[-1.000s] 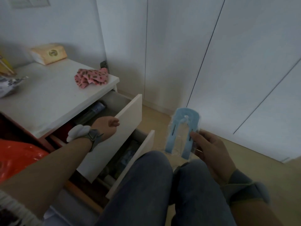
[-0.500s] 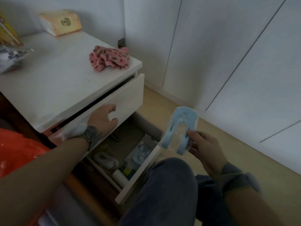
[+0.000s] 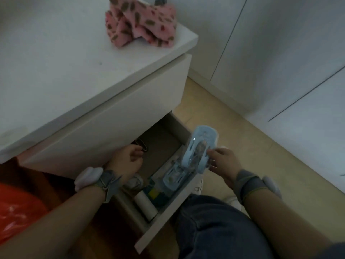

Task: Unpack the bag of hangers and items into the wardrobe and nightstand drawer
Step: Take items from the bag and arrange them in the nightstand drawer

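One blue packet (image 3: 199, 148) pinched by right hand (image 3: 224, 163), over open drawer (image 3: 168, 208)

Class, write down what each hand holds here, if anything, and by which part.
The right hand pinches the light blue U-shaped plastic-wrapped pack by one leg, near its lower end. The left hand, loosely curled, holds nothing.

Dim light; beige wood floor (image 3: 237, 131) beside tall white wardrobe doors (image 3: 291, 53).
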Action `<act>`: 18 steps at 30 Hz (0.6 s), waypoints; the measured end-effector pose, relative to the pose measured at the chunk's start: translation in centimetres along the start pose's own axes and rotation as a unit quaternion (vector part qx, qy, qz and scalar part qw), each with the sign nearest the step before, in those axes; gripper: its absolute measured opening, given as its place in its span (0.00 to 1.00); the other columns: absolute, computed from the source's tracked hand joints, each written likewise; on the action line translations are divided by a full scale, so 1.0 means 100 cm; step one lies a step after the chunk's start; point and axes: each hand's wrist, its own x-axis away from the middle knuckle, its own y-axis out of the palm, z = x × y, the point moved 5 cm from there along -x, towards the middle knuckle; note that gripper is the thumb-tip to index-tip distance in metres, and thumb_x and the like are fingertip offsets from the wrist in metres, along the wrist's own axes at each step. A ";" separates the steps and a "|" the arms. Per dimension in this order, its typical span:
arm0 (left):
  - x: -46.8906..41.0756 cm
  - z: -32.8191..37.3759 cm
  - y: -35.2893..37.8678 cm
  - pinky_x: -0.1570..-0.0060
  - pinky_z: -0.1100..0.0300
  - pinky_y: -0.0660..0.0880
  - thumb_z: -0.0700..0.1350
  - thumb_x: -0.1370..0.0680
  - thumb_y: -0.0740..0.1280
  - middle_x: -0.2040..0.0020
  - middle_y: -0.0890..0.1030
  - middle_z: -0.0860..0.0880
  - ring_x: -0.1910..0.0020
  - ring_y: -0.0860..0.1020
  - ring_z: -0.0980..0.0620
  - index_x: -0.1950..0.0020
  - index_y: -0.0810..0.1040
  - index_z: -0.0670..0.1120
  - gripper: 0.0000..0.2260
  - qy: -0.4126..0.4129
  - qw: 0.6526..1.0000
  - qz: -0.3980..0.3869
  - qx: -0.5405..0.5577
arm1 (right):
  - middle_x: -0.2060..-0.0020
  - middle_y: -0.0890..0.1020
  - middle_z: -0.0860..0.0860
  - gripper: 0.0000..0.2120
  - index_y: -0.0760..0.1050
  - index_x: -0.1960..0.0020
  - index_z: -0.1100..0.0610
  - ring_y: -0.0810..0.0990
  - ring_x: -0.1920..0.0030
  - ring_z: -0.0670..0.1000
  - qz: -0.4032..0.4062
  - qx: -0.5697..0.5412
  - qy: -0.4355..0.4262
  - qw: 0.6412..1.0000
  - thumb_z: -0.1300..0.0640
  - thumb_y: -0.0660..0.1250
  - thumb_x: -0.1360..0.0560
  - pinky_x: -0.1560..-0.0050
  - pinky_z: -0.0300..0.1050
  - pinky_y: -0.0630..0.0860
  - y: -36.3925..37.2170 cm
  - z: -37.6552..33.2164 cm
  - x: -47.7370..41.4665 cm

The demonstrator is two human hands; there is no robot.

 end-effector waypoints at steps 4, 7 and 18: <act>-0.012 -0.023 0.018 0.42 0.57 0.73 0.36 0.24 0.65 0.45 0.78 0.49 0.44 0.77 0.50 0.36 0.73 0.44 0.17 -0.046 0.999 -0.001 0.007 | 0.52 0.83 0.61 0.09 0.79 0.55 0.60 0.81 0.50 0.62 0.025 0.099 -0.026 0.994 0.56 0.64 0.24 0.46 0.61 0.78 0.012 0.001 -0.037; -0.017 -0.045 0.027 0.43 0.56 0.73 0.35 0.25 0.65 0.45 0.79 0.47 0.44 0.78 0.49 0.38 0.74 0.43 0.16 -0.075 0.997 -0.003 0.024 | 0.46 0.81 0.59 0.15 0.76 0.41 0.62 0.79 0.46 0.60 0.034 0.232 -0.074 0.969 0.56 0.64 0.24 0.42 0.53 0.75 0.024 -0.006 -0.060; -0.035 -0.093 0.038 0.39 0.53 0.72 0.32 0.25 0.65 0.47 0.80 0.46 0.43 0.78 0.47 0.44 0.74 0.46 0.13 -0.126 0.990 -0.007 0.061 | 0.43 0.79 0.59 0.14 0.73 0.38 0.58 0.77 0.42 0.60 -0.045 0.482 -0.146 0.863 0.56 0.59 0.21 0.43 0.48 0.73 0.066 0.011 -0.117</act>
